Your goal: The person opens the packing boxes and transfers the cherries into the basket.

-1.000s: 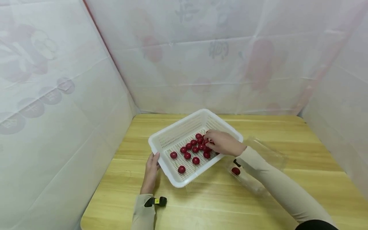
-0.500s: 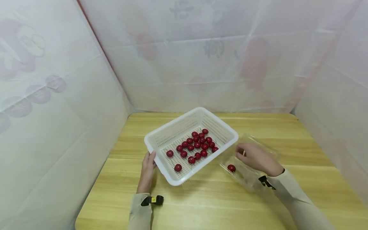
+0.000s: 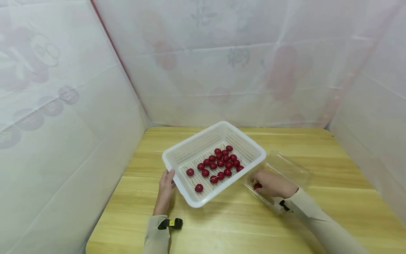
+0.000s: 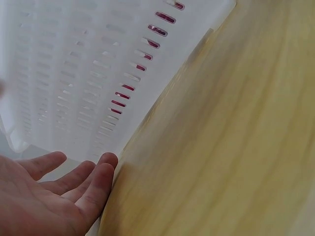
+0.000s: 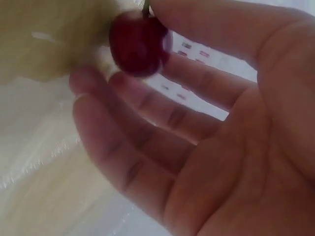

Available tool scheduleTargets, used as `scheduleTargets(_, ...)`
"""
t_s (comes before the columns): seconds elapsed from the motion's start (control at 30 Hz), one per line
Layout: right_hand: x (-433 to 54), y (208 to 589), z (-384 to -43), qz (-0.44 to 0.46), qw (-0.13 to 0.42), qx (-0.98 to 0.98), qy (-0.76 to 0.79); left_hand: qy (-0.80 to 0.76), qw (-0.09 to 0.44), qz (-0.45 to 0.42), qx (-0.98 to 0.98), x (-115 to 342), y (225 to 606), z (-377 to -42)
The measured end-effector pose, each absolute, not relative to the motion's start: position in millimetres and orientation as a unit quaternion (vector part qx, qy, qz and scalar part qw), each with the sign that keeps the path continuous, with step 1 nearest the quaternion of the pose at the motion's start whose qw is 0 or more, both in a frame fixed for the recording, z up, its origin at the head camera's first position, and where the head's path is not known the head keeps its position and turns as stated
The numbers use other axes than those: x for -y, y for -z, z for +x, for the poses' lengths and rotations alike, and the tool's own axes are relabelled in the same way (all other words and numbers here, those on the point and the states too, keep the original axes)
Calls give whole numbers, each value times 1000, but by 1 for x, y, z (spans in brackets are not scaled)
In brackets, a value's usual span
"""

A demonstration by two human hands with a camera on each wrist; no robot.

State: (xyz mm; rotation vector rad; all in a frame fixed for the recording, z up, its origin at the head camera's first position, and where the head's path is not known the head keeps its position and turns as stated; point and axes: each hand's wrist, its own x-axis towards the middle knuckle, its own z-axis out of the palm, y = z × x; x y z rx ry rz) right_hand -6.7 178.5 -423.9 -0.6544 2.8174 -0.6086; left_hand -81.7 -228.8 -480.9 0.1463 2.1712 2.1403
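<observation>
A white perforated plastic basket (image 3: 190, 199) stands on the wooden table with several dark red cherries (image 3: 220, 163) scattered over its floor. At its left end my left hand (image 3: 165, 190) grips the rim, thumb on top. In the left wrist view, the fingers (image 4: 96, 189) lie against the basket's outer wall close to the tabletop. To the right, my right hand (image 3: 272, 183) is low in a clear plastic box (image 3: 290, 165). Its thumb and forefinger pinch a cherry (image 5: 140, 44) at the green stem, while the other fingers curve loosely below.
The wooden table (image 3: 222, 229) ends at a printed cloth wall (image 3: 203, 88) behind, with more cloth on both sides. The box sits close beside the basket's right corner, partly under my right forearm. Cherry stems cross among the fruit in the basket.
My right hand has left the cherries in the basket, moved right over the clear box, then lowered into it. The left hand keeps its place on the basket rim.
</observation>
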Motion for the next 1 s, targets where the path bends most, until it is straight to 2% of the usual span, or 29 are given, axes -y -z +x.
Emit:
scheduleTargets(0.17,-181,424,-2,-235,70,-945,215,-702,47,43,-709,227,482,-81)
scheduleTargets(0.4,-200,409,11,-194,53,-946,252,-697,41,50,-714,226,481,-81)
scheduleTargets(0.5,-212,394,13,-168,20,-948,271,-699,40,47,-713,227,481,-81)
scheduleTargets(0.67,-220,360,13,-123,-65,-957,256,-695,37,49,-716,229,479,-80)
scheduleTargets(0.83,-204,326,-9,-130,-69,-953,266,-696,34,47,-716,232,479,-82)
scheduleTargets(1.0,-183,318,-44,-168,-55,-959,222,-698,48,38,-713,229,483,-84)
